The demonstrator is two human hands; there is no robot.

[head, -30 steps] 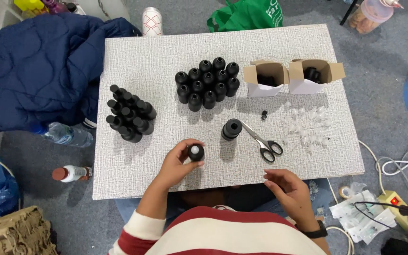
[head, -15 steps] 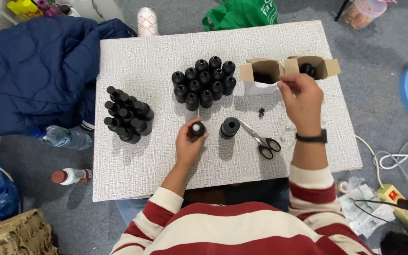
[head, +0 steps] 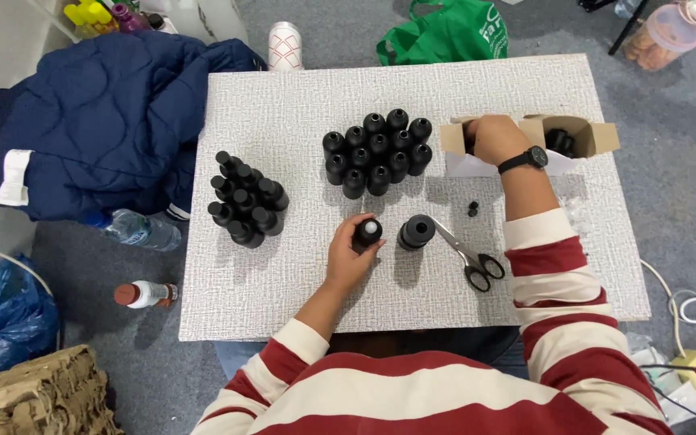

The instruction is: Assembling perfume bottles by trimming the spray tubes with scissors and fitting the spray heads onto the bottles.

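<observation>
Red-and-cream striped sleeves filling the near edge of the view. Just beyond, left hand [head: 350, 259] curling round a small black bottle [head: 367, 233], fingers and thumb closing on its sides, holding it upright on the grey textured table [head: 283, 306], pale opening showing at the top. Standing just beside it to the right, a black cap-like cylinder [head: 416, 231], apart from the hand. Lying next to that, black-handled scissors [head: 470, 259], blades pointing toward the cylinder. Sitting a little farther out, a tiny black piece [head: 472, 209] near the right forearm. Standing to the left, well apart from the held bottle, a tight cluster of black bottles [head: 246, 201]. Standing farther back at the table's middle, a second, larger group of black bottles [head: 377, 151]. Reaching to the far right, right hand [head: 494, 138], black watch on the wrist, dipping into the left one of two open cardboard boxes [head: 530, 145]; fingers hidden inside, so grip impossible to tell. Showing dark items in the right box. Lying off the table to the left, a navy quilted jacket [head: 98, 121]; resting beyond the far edge, a green bag [head: 445, 32].
</observation>
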